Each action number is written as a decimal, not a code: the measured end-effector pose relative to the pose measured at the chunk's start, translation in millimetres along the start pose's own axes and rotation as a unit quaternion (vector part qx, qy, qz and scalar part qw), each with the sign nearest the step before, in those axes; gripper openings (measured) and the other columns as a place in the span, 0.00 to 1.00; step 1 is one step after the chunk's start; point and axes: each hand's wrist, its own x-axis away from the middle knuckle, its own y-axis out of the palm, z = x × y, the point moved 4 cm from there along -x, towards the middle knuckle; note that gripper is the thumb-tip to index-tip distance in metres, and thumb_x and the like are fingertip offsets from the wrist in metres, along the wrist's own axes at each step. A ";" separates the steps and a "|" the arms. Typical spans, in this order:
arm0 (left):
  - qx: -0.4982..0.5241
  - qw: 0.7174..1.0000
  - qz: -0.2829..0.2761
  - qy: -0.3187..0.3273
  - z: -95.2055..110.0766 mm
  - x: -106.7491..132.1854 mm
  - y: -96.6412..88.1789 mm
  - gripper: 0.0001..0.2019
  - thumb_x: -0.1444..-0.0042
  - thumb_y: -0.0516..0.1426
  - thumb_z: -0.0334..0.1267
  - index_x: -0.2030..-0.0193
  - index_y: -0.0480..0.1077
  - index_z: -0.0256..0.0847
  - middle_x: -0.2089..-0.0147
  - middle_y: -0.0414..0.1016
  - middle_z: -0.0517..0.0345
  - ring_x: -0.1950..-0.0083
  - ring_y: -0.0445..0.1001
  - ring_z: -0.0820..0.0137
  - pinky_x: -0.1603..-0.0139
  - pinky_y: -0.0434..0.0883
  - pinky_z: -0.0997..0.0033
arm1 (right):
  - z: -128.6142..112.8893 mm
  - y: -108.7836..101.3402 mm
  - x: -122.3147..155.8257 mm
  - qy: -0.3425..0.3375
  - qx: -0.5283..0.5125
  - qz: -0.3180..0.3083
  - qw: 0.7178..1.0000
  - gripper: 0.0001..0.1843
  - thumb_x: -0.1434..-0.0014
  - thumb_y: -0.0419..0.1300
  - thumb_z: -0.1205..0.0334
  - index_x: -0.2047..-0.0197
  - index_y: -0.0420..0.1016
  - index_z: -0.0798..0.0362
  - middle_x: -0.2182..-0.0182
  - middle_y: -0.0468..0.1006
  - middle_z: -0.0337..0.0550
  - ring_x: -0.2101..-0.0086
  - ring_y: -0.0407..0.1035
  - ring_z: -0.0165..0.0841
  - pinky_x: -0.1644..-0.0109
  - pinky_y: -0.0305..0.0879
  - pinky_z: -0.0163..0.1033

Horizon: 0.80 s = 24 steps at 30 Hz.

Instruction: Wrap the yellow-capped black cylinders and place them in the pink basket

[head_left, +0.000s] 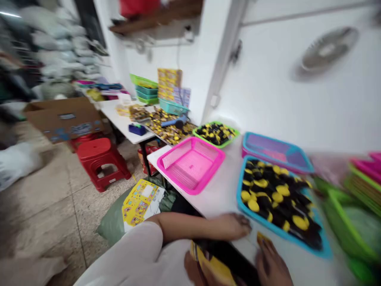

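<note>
My left hand (230, 227) is low over the white table (222, 198), left of the blue basket (278, 234). Its fingers look bent together and are blurred; what they hold, if anything, is hidden. Close by on the right, my right hand (272, 264) pinches a small yellow piece (262, 239), too smeared to identify. The blue basket beyond both hands contains many black pieces with round yellow parts. Below the hands, at my lap, a yellow and brown printed surface (218, 270) shows beside something black.
A pink basket (190, 167) stands at the table's left edge. Behind it is a green basket (216, 133) of black and yellow pieces. A purple-blue basket (276, 153) sits by the wall, green baskets (345, 222) at right. A red stool (99, 157) stands left.
</note>
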 end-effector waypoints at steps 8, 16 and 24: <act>0.090 0.993 -0.065 -0.030 -23.6 -19.2 21.3 0.20 0.29 0.62 0.44 0.34 0.73 0.40 0.28 0.72 0.44 0.30 0.74 0.53 0.30 0.75 0.41 | 10.7 20.1 31.1 0.161 0.048 -0.131 0.977 0.25 0.26 0.50 0.60 0.35 0.81 0.54 0.34 0.80 0.54 0.31 0.71 0.44 0.25 0.67 0.58; 0.061 0.992 -0.088 -0.061 -23.7 -14.3 13.7 0.20 0.22 0.51 0.38 0.29 0.71 0.38 0.22 0.69 0.43 0.18 0.63 0.59 0.17 0.63 0.53 | 45.2 -7.8 46.9 0.185 0.048 -0.091 0.977 0.26 0.25 0.49 0.59 0.34 0.79 0.60 0.35 0.80 0.60 0.32 0.72 0.48 0.25 0.68 0.61; 0.037 0.990 -0.105 -0.084 -17.2 -18.3 16.0 0.23 0.23 0.51 0.38 0.25 0.67 0.38 0.20 0.65 0.42 0.17 0.60 0.58 0.17 0.61 0.53 | 30.8 7.9 34.0 0.139 0.033 -0.089 0.986 0.23 0.24 0.50 0.59 0.38 0.82 0.53 0.34 0.80 0.55 0.29 0.68 0.49 0.25 0.65 0.66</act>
